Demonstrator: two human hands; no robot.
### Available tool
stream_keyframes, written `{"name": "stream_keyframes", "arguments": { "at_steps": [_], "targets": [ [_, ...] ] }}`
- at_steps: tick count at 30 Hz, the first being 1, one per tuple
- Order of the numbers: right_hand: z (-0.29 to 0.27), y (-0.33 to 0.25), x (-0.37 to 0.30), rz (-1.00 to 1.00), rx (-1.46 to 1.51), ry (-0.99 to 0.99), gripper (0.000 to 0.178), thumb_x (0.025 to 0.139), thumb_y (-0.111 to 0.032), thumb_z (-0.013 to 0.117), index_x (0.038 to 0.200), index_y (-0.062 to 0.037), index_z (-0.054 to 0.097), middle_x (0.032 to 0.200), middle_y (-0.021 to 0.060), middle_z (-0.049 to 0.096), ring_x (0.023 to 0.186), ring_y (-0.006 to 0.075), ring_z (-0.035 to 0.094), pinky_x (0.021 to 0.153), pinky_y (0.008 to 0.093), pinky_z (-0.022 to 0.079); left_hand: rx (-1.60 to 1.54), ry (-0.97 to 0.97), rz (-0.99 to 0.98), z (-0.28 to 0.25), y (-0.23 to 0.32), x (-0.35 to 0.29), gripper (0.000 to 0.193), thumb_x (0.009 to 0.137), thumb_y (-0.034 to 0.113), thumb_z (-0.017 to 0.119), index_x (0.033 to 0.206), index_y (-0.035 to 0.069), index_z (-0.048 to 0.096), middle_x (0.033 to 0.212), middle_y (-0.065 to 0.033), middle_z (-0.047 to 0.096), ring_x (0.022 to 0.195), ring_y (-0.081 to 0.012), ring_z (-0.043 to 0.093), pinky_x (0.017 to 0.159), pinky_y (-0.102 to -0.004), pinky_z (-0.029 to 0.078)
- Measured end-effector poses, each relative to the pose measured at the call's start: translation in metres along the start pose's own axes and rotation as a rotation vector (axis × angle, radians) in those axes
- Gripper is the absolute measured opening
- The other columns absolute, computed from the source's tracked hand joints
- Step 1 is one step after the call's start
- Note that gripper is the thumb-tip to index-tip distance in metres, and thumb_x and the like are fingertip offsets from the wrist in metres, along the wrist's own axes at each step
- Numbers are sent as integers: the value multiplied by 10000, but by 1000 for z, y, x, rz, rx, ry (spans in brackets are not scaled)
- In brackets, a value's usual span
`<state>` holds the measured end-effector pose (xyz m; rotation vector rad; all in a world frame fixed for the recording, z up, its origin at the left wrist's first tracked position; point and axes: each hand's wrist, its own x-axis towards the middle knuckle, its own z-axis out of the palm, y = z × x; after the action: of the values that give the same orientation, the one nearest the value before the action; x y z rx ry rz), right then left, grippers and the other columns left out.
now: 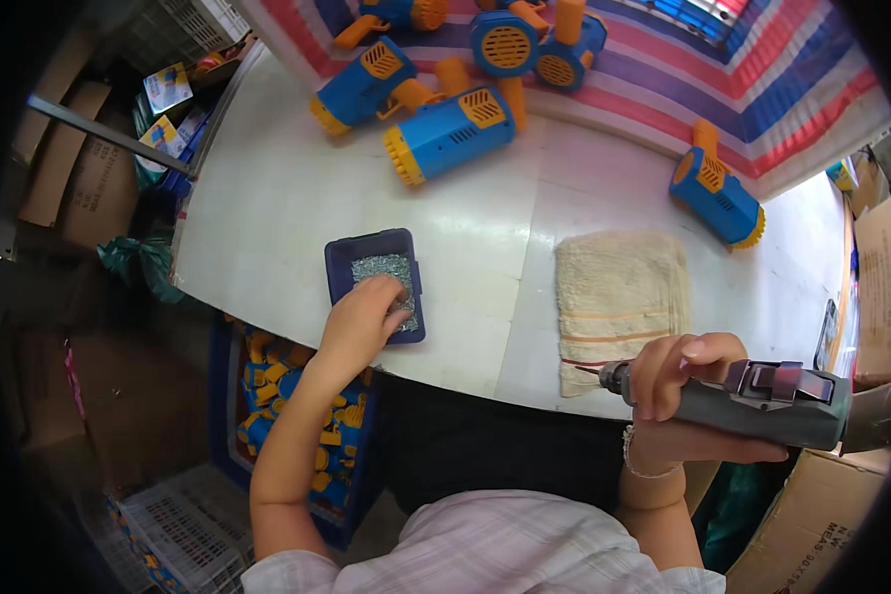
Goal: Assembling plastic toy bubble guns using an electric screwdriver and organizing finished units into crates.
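Silvery screws [374,264] are covering the bottom of a dark blue tray [338,259], which is sitting on the white tabletop [465,228] near its front edge. The person's left hand [368,312] is resting in the tray, its fingers half curled, with the fingertips among the screws; whether it is pinching any cannot be told. The right hand [678,386] is wrapping its fingers firmly around a grey power screwdriver [752,414], and the tool is lying roughly level, its bit [586,370] pointing left. That tip is showing over the lower corner of a folded beige cloth [624,282], though contact between them is unclear. Beyond the tray, several blue toys [455,139] with orange handles and yellow rims are lying close together toward the back, and another blue toy [720,198] is lying apart, beyond the cloth on the right. Below the table, a blue crate [225,406] is holding more blue and orange pieces [257,406].
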<state>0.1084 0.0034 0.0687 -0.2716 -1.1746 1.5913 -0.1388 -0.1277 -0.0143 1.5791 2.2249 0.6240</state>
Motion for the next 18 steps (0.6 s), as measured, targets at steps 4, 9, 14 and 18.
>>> {"name": "stream_keyframes", "arguments": {
  "at_steps": [4, 9, 14, 18],
  "targets": [
    [-3, -2, 0, 0, -6, -40, 902, 645, -846, 261, 916, -15, 481, 473, -14, 413, 356, 80, 385, 318, 189, 301, 87, 51, 80, -8, -3, 3, 163, 685, 67, 683, 717, 17, 531, 702, -78, 517, 658, -222, 521, 574, -314, 424],
    [-3, -7, -2, 4, 0, -27, 887, 647, -842, 274, 905, -18, 477, 481, -13, 425, 362, 85, 392, 325, 195, 321, 149, 99, -82, -18, 5, 3, 218, 630, 99, 728, 634, 8, 530, 616, -80, 494, 521, -207, 480, 477, -298, 380],
    [-3, -9, -1, 52, 66, -122, 845, 666, -816, 323, 900, -18, 474, 507, 8, 452, 399, 108, 425, 345, 214, 347, 156, 197, -220, -17, 3, -1, 223, 637, 138, 724, 633, 11, 540, 625, -78, 529, 508, -233, 497, 475, -311, 382],
    [-4, -10, -2, 43, 99, -144, 813, 682, -794, 356, 909, -22, 470, 522, 17, 468, 408, 115, 442, 359, 215, 364, 88, 215, -280, -10, 9, -6, 142, 675, 61, 697, 682, -16, 577, 644, -95, 556, 531, -183, 504, 488, -270, 390]
  ]
}}
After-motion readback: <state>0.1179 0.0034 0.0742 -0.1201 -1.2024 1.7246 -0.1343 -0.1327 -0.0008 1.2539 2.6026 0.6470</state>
